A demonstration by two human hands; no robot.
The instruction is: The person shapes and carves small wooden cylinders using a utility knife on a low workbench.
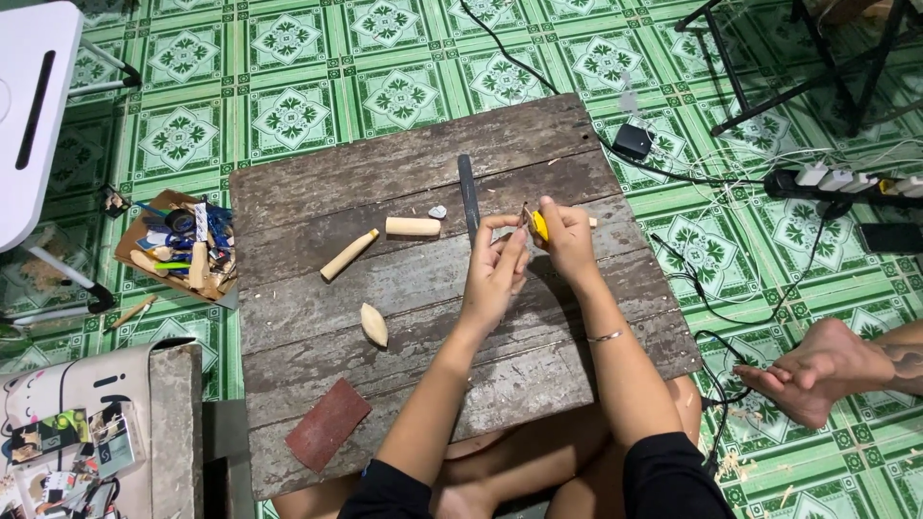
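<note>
Nearest the person, down and left of the hands, a dark red sheet of sandpaper [328, 424] lies flat on the weathered plank worktop [538, 375]. Further out, left of the left hand, a small pointed oval of pale wood [373, 324] rests on the planks. The left hand [495, 269] and right hand [567, 240] meet above the middle of the worktop, fingers curled in close together; the right hand is closed around a yellow-handled knife [536, 225], and the left hand's fingertips pinch toward something at the blade that is too small to make out. Left of the hands lie a tapered wooden peg [349, 255] and a short wooden cylinder [412, 226], well apart from each other. Just beyond the left hand a dark flat file [468, 194] lies lengthwise, a small grey stone [437, 211] beside it. Far left, on the green tiled floor [288, 106], sits a cardboard tray of tools [178, 245].
</note>
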